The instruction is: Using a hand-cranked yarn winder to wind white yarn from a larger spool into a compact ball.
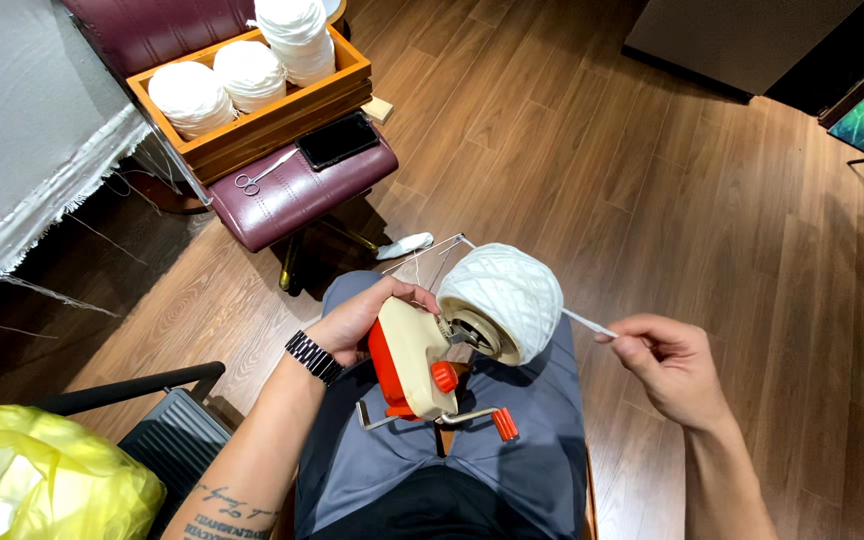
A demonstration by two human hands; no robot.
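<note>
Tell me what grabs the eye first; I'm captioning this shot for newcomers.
A fat white yarn ball on a cream-and-orange winder sits mid-frame on the person's lap, steadied by the left hand. The right hand pinches its strand. Upper left, a wooden tray holds more white balls.

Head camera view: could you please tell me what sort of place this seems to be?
Probably a home or small workshop room used for yarn winding: a cream and orange hand-crank yarn winder on the lap, a wooden tray of white yarn cakes on a maroon padded stool, and brown wood-plank flooring.
</note>
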